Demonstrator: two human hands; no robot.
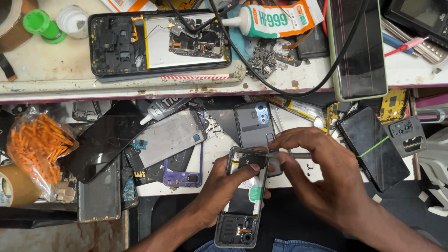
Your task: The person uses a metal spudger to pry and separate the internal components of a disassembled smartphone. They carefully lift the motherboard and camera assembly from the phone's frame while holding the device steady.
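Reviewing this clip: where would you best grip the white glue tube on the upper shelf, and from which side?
Grip the glue tube around its wide body, coming from above. It lies flat with its thin nozzle pointing left over the opened phone, and a black cable crosses it, so lift clear of that.

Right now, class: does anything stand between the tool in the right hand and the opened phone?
Nothing visible does. The right hand holds a thin metal tool with its tip at the top edge of the opened phone, which the left hand grips.
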